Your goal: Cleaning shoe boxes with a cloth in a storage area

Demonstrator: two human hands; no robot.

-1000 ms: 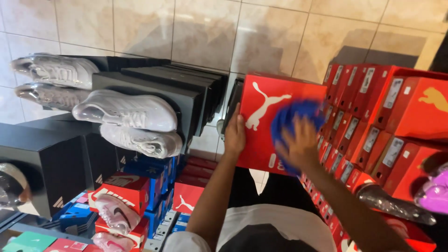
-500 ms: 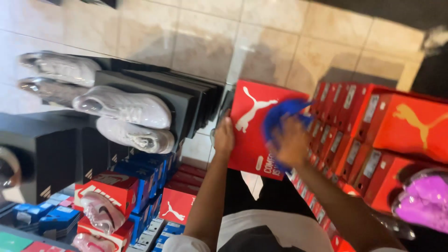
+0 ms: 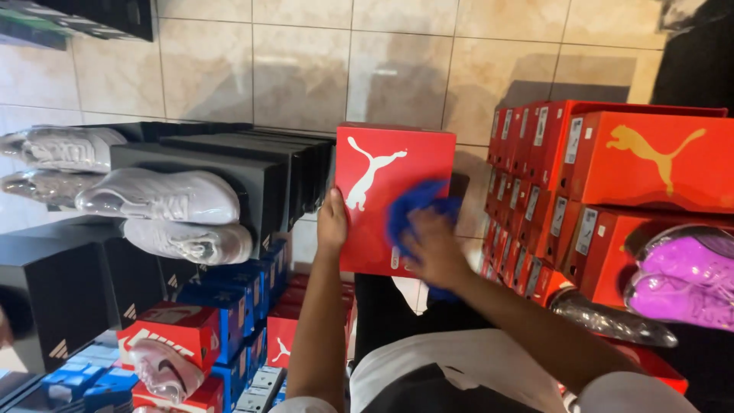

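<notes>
1. A head-worn camera looks down at a person's two bare arms, reaching up from 6 o'clock toward the middle of the view.
2. The left hand (image 3: pixel 332 224) holds a red box (image 3: pixel 382 183) by its left edge. The grip is narrow, fingers closed on the edge, thumb side toward the lid.
3. The box stands upright at the centre of the view, its lid facing the camera, with a white leaping-cat figure printed on it.
4. The right hand (image 3: pixel 434 248) presses a blue cloth (image 3: pixel 413 203) flat against the lower right of the lid. The fingers are spread over the cloth and partly blurred, so how tightly they grip it cannot be told.
5. At 9 o'clock, black boxes (image 3: pixel 229 172) are stacked on their sides, with white shoes (image 3: pixel 157 197) resting on them, soles to the right.
6. At 7 o'clock, blue boxes (image 3: pixel 229 306) and more red ones sit low, one bearing a pale shoe (image 3: pixel 157 367).
7. At 3 o'clock stands a tall stack of red boxes (image 3: pixel 581 168), end labels facing the camera; the nearest shows a gold cat figure.
8. At 4 o'clock lie purple shoes (image 3: pixel 684 279).
9. Beige wall tiles (image 3: pixel 298 69) fill 12 o'clock, behind everything.
</notes>
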